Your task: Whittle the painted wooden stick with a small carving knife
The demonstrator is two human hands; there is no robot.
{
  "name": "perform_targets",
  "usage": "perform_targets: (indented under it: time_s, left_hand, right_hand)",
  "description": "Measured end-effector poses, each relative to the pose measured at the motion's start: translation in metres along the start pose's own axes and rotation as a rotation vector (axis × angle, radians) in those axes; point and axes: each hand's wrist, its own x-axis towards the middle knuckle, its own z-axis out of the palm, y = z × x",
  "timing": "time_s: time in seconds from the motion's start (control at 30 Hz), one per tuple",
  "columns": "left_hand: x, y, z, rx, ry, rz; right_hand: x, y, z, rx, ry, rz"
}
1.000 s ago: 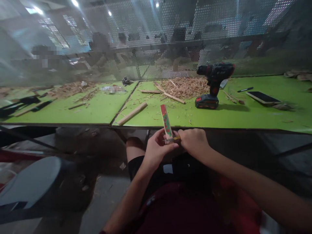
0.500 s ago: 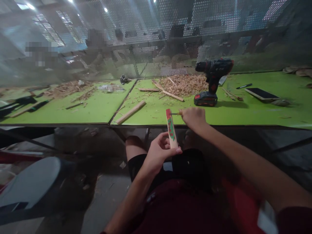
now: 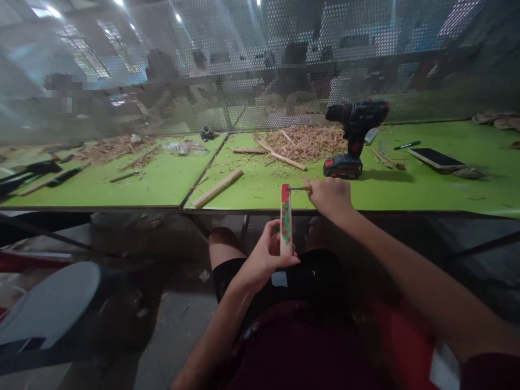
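My left hand grips the lower end of a slim wooden stick, held nearly upright above my lap. The stick's top end is painted red; below that, green and red patches run down its face to bare wood. In my right hand is a thin paintbrush with a yellowish handle, pointing left. Its tip meets the red end of the stick at the right edge. How the fingers of the right hand close round the handle is partly hidden.
On the green table stand a cordless drill, a phone and a pen. Wood shavings and a loose wooden stick lie behind my hands. A perforated screen rises along the back. A grey stool is at left.
The stick has turned more upright, its top shifting slightly right, and my left hand has dropped a little. My right hand with the paintbrush has moved slightly right.
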Motion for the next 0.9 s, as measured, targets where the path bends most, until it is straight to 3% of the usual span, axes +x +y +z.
perform_targets:
  time_s: [0.2, 0.4, 0.57, 0.9]
  left_hand:
    - [0.003, -0.001, 0.007, -0.098, -0.002, 0.002]
    - [0.005, -0.002, 0.006, -0.020, 0.059, -0.016]
    - [0.005, -0.006, 0.011, 0.112, 0.112, 0.061]
    - [0.016, 0.000, 0.008, 0.160, 0.204, 0.114]
  right_hand:
    - [-0.010, 0.000, 0.002, 0.038, -0.043, -0.019]
    - [-0.034, -0.013, 0.007, 0.032, -0.049, -0.052]
    - [-0.052, -0.029, 0.013, 0.017, -0.080, -0.139]
    - [-0.020, -0.035, 0.021, 0.058, -0.061, -0.158]
